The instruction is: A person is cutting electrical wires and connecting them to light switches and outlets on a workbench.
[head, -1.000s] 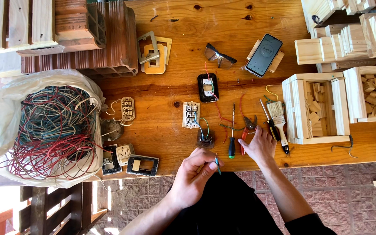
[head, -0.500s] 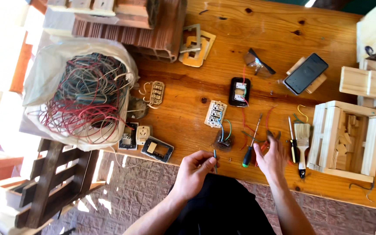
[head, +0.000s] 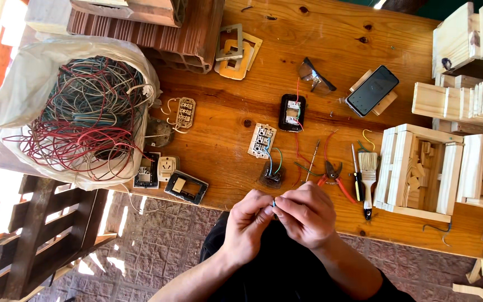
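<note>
My left hand [head: 249,221] and my right hand [head: 306,215] meet at the near edge of the wooden table [head: 225,134], fingertips pinched together on a small blue wire end [head: 274,206]. Just beyond them lies a dark socket module [head: 270,176] with blue and green wires, and a white switch module [head: 262,140] behind it. Red-handled pliers [head: 334,176] and a thin screwdriver [head: 312,160] lie right of the module, close to my right hand.
A white bag of tangled wires [head: 82,112] fills the left. Switch plates [head: 185,188], a black socket [head: 292,112], safety glasses [head: 315,77], a phone [head: 372,90], a paintbrush [head: 368,173] and wooden crates [head: 420,170] lie around. A slatted bench [head: 34,235] stands below left.
My right hand left the pliers area and joined my left hand on the small wire. The camera view shifted left and tilted.
</note>
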